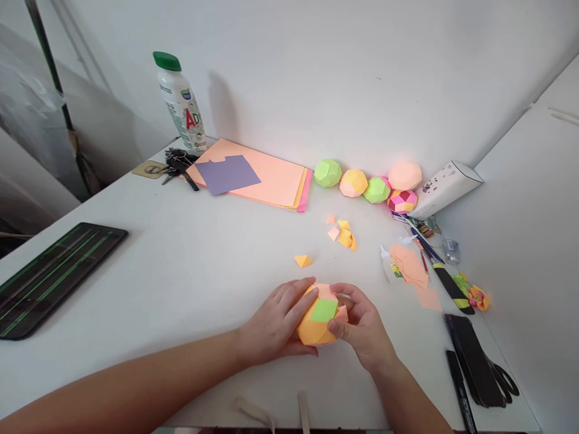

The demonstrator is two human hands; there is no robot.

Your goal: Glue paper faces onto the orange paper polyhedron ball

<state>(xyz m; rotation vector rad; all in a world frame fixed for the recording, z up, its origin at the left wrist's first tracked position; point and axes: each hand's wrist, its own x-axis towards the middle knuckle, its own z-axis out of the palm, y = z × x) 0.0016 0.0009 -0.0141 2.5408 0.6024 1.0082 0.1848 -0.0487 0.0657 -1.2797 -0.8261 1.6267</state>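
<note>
A folded paper ball (319, 322), mostly orange with a green facet and peach pieces, is between my two hands near the table's front edge. My left hand (287, 316) wraps its left side, fingers over the top and thumb low. On the right side, my right hand (357, 325) pinches a peach paper piece (342, 314) at the ball's edge, thumb in front. Just behind the ball lies a loose orange folded piece (303, 261). Farther back is a small group of orange paper pieces (345, 237) with a few peach ones.
Finished paper balls (328, 173) line the wall beside a white box (447, 188). Stacked coloured paper (266, 175), keys (178, 163) and a bottle (181, 105) stand back left. At right lie a glue bottle (389, 264), a cutter (452, 289), scissors (502, 377); left, a dark tablet (58, 277).
</note>
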